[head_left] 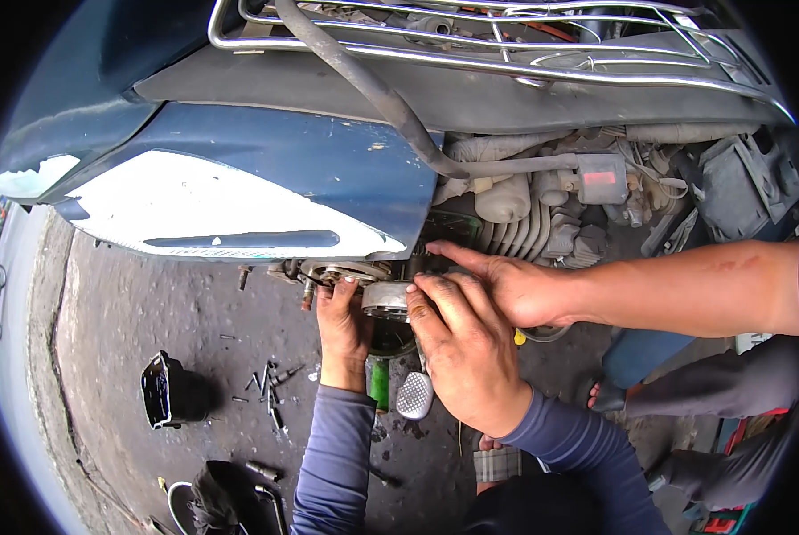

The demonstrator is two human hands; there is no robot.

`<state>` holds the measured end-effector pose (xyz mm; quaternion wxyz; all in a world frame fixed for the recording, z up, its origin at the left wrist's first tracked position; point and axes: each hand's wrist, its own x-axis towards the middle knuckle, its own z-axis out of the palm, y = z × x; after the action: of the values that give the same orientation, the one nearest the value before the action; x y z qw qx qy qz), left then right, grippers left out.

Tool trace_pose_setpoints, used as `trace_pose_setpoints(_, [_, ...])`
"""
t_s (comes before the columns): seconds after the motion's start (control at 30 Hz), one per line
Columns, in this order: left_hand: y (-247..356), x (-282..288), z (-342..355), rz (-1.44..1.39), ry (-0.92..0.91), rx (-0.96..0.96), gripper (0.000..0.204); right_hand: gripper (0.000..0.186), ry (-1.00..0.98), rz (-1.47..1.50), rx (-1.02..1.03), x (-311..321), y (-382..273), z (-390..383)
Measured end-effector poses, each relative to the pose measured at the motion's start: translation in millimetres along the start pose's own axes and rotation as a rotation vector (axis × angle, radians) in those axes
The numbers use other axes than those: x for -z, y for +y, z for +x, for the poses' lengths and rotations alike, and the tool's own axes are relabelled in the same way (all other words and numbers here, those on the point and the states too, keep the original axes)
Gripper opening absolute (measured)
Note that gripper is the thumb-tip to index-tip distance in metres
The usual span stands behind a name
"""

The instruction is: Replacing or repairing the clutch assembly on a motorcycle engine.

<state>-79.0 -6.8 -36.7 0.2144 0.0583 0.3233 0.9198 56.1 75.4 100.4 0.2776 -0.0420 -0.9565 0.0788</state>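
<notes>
A round silver metal part (387, 300) with a dark lower side sits at the underside of the motorbike's engine. My left hand (340, 328) is at its left side, thumb up and fingers curled by a round metal housing (350, 270). From the right, my right hand (471, 349) lays its bent fingers over the part's right edge. Its thumb is hidden. Another person's hand (515, 283) reaches in from the right, just above my right hand, with its index finger stretched toward the engine. Their palm partly covers the engine there.
The motorbike's blue and white side panel (239, 205) hangs over the work. On the ground are a black box-shaped container (175, 392), several bolts (270, 388), a black cloth (225, 495) and a ridged metal pedal (414, 395). People's legs (720, 383) are at the right.
</notes>
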Motion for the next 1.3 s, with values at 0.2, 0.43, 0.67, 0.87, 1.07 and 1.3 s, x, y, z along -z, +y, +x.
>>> trace_pose_setpoints(0.2, [6,2,-1,-0.078,-0.015,0.082,0.047,0.021,0.066,0.457,0.302,8,3,-71])
trace_pose_setpoints(0.43, [4,-1,1,-0.042,-0.034,0.09,0.048,0.035,-0.416,0.179,-0.742,-41,90,-314])
trace_pose_setpoints(0.67, [-1,6,-1,-0.013,-0.009,0.064,0.036,0.042,-0.409,0.212,-1.054,-67,86,-344])
trace_pose_setpoints(0.87, [-1,16,3,-0.004,-0.009,0.052,0.038,0.034,-0.633,0.085,-0.954,-71,89,-330])
trace_pose_setpoints(1.07, [-4,14,6,0.013,-0.006,0.064,0.042,0.023,-0.741,0.877,-1.52,-84,130,-322])
trace_pose_setpoints(1.3, [4,24,7,0.055,-0.047,0.086,0.042,0.019,-0.352,0.887,-1.112,-98,130,-157])
